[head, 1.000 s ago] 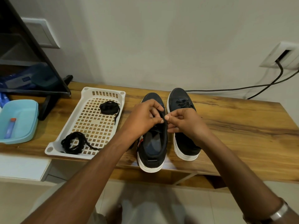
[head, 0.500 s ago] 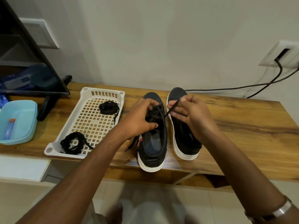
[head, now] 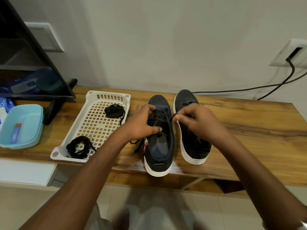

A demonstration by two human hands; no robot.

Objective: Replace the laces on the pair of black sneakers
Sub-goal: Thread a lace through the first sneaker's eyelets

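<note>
Two black sneakers with white soles stand side by side on the wooden table, toes to the wall. My left hand (head: 141, 124) grips the left sneaker (head: 158, 146) at its lacing, thumb across the tongue. My right hand (head: 197, 122) pinches a black lace (head: 169, 121) that runs out of the left sneaker's eyelets. It hovers over the right sneaker (head: 193, 143) and hides that shoe's middle. A loose lace end (head: 137, 149) trails on the table left of the left sneaker.
A white perforated tray (head: 93, 125) left of the shoes holds two coiled black laces (head: 114, 110) (head: 79, 146). Farther left sits a light blue tub (head: 21, 127) and a dark stand (head: 54, 103). A black cable (head: 249, 88) runs along the wall to a socket.
My right hand has drawn the lace out to the right and a little lower. My left hand has shifted forward on the left sneaker, thumb now across the tongue.
</note>
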